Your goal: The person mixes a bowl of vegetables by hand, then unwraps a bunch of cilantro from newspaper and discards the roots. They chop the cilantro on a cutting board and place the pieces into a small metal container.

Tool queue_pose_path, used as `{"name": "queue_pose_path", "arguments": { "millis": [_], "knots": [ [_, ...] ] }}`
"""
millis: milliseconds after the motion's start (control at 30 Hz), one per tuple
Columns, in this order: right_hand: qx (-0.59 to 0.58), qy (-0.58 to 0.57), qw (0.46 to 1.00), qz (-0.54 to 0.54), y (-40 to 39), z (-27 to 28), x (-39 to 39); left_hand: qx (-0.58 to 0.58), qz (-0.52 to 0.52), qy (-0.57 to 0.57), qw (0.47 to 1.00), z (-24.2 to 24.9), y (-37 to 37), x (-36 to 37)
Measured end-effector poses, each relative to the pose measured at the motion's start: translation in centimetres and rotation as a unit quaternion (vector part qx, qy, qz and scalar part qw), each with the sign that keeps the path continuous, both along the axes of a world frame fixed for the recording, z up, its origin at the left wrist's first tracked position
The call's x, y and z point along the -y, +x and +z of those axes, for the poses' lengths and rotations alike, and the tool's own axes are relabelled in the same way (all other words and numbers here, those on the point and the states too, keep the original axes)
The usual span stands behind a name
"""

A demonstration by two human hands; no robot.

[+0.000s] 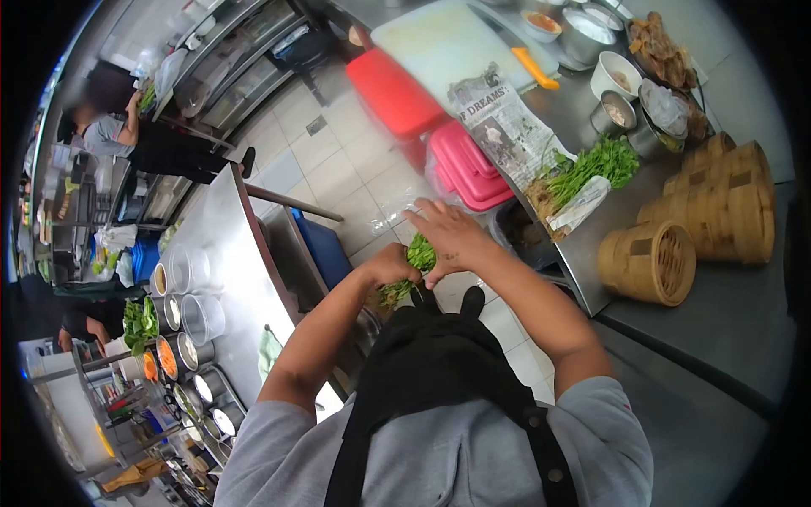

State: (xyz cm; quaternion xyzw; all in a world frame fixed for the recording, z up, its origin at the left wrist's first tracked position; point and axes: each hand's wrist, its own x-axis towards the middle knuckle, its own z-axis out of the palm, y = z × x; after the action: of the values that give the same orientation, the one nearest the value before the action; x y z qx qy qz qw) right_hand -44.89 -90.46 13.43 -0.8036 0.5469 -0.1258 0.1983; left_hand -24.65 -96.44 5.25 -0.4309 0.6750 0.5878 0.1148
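Observation:
A bunch of leafy green herbs (pixel 420 253) is held in front of my apron, above the floor. My left hand (pixel 394 264) is closed around it, with leaves showing above and below the fist. My right hand (pixel 448 237) is at the other side of the bunch, fingers spread and bent, the thumb pointing down beside the leaves. Whether its fingers touch the leaves is hard to make out. On the counter to the right, more green herbs (pixel 598 171) lie on a newspaper (pixel 500 127), their root ends by a pale wrapper (pixel 583 204).
Bamboo steamers (pixel 646 262) stand at the right. A cutting board (pixel 448 46) holds a knife with a yellow handle (pixel 534 69). Red (pixel 394 91) and pink (pixel 473 166) tubs sit below. A steel table (pixel 228 245) with containers is at left; another person (pixel 152 144) stands beyond.

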Motion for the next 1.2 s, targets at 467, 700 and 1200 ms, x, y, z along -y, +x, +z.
{"name": "queue_pose_path", "arguments": {
  "millis": [467,700,1200],
  "knots": [
    [0.527,0.152,0.68,-0.487,-0.2,-18.5,-15.3,-0.095,0.231,0.306,0.919,-5.4,-4.1,-2.2],
    [0.393,0.246,0.67,-0.581,-1.0,-22.8,-24.2,0.0,0.072,0.143,0.987,-14.2,-13.8,-5.6],
    [0.211,0.333,0.615,-0.682,-4.1,-25.9,-46.5,0.096,-0.285,-0.284,0.91,-30.3,-38.2,-6.4]
  ]
}}
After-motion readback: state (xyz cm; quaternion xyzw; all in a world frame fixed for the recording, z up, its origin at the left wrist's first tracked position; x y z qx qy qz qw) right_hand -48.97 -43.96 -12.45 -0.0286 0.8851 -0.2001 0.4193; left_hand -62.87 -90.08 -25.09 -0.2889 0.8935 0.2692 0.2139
